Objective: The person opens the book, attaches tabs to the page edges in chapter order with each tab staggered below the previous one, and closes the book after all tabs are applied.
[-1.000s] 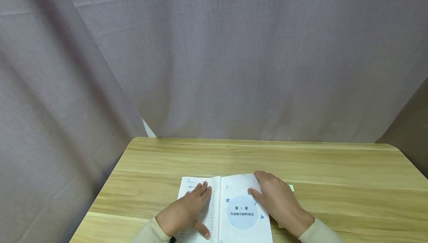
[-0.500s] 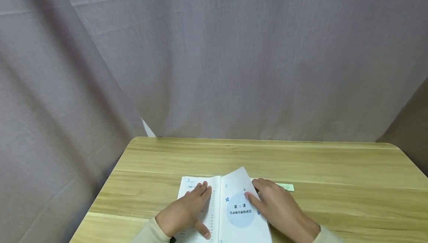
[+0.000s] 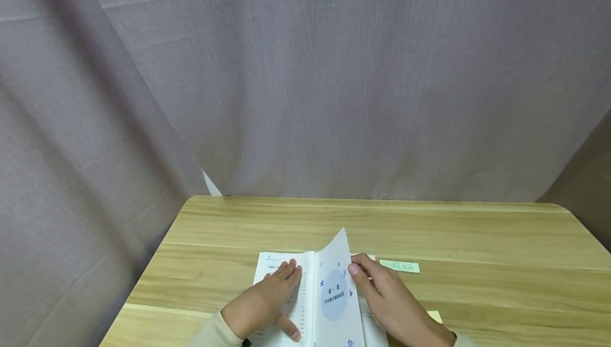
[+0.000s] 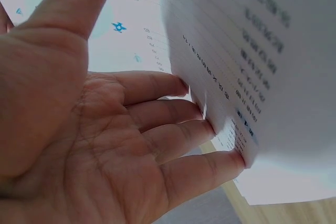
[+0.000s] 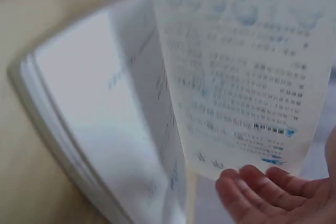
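Observation:
An open book (image 3: 305, 275) with printed pages lies at the table's front. My left hand (image 3: 264, 299) rests spread on its left page, thumb toward the spine; in the left wrist view its straight fingertips touch that printed page (image 4: 294, 103). My right hand (image 3: 393, 299) pinches the outer edge of a right-hand leaf (image 3: 336, 294) between thumb and fingers. That leaf stands raised and curved, a pale blue circle with a title on its front. Its printed back (image 5: 247, 77) shows in the right wrist view, above the facing page (image 5: 79, 72).
The wooden table (image 3: 501, 251) extends around the book. A green paper strip (image 3: 400, 266) with handwriting lies beyond the right hand, and a yellow slip (image 3: 435, 316) shows beside the right wrist. A grey curtain (image 3: 305, 81) hangs behind the table.
The right hand has moved left, lifting the leaf's outer edge up toward the spine. The page beneath, the green strip and the yellow slip have come into fuller view. The left hand has stayed put.

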Available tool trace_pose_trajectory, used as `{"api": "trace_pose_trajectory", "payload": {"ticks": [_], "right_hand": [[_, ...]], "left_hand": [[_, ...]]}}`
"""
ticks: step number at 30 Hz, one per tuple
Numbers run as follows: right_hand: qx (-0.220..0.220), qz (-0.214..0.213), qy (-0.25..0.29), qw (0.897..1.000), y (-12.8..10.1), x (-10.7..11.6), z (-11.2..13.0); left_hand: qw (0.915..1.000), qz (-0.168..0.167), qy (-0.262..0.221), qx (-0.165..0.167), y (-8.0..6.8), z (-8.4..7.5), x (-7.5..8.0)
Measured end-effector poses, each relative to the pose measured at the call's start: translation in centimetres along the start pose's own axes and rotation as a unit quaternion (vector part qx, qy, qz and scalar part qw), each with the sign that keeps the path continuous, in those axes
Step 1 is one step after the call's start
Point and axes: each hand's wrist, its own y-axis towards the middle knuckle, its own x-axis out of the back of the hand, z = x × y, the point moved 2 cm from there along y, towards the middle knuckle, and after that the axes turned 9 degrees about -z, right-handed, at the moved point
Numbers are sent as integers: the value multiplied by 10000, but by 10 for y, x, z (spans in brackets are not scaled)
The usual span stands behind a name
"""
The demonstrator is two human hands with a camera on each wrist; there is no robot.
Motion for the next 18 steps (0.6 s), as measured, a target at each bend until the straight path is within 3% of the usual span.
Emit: {"api": "trace_pose_trajectory", "payload": {"ticks": [4,9,13,18], "right_hand": [[-198,424,1265,9909,-4,-6,-4],[74,1094,1997,9737,-9,-21,-11],[691,1566,1836,9680,-13,-35,-20],[1638,1654,828,9690,-17,-49,-30]], "left_hand": [[10000,-16,-2,-22,0,0,0],[9999,-46,-139,-72,-1,1,0],[9998,-11,-220,-18,-1,1,0],[9996,-53,-261,13,-1,2,0]]}}
